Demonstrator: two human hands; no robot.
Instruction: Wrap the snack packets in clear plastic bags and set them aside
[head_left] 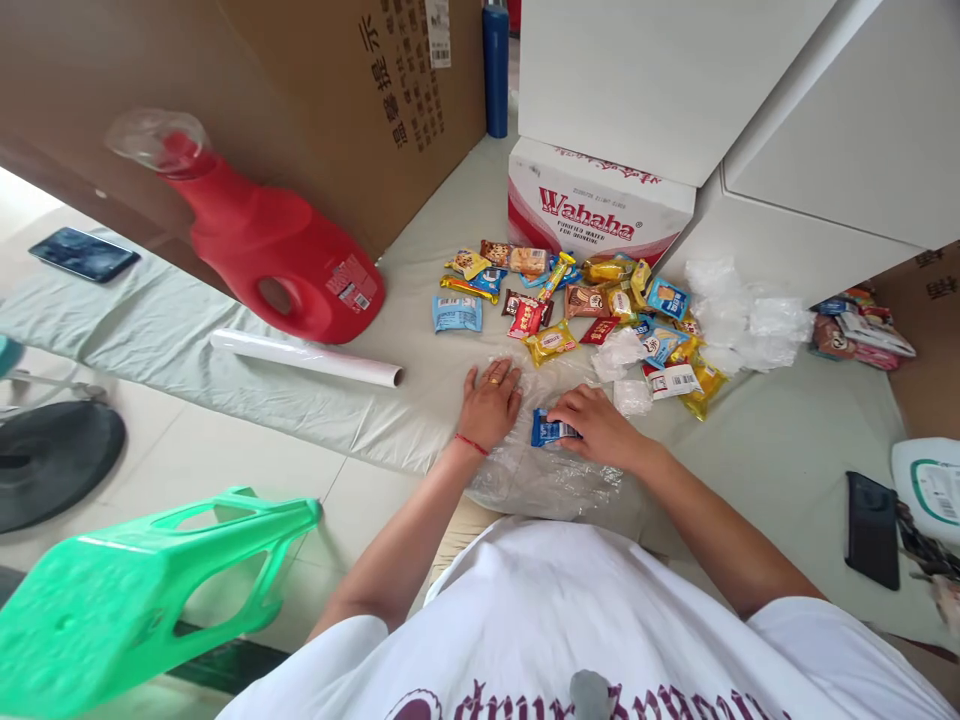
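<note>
My left hand (489, 402) lies flat with its fingers stretched out, pressing on a clear plastic sheet (525, 480) spread in front of my lap. To its right, my right hand (600, 428) has its fingers closed on the end of a small blue snack packet (545, 428), which rests on the sheet. Just beyond both hands are several wrapped snacks, among them a yellow packet (551, 343), a red packet (527, 316) and a light blue packet (457, 314). Crumpled pieces of clear wrap (632, 397) sit close to my right hand.
A red detergent bottle (285, 260) and a white roll (307, 358) lie to the left. Behind the snacks stands a Wahaha carton (592, 205), with a large brown box (330, 100) beside it. More bunched clear wrap (750, 315) and a dark phone (871, 530) are on the right.
</note>
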